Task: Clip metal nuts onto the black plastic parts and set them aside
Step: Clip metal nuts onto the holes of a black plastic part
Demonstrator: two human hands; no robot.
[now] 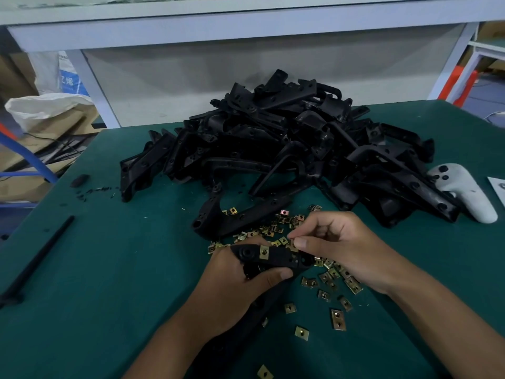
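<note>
My left hand (240, 285) grips a black plastic part (284, 258) low in the middle of the green table. One brass-coloured metal nut (264, 252) sits clipped on the part's top edge. My right hand (341, 247) pinches another small nut (293, 245) between thumb and forefinger, right at the part's upper edge. Several loose nuts (328, 277) lie scattered around and under both hands. A second black part (232, 217) lies flat just beyond my hands. Behind it rises a big pile of black plastic parts (287, 143).
A white handheld controller (464, 190) lies right of the pile. A thin black rod (38, 258) and small black scraps (93, 191) lie on the table's left side. A grey bench frame (93, 83) stands behind the table, with boxes and a white bag (46, 108) at far left.
</note>
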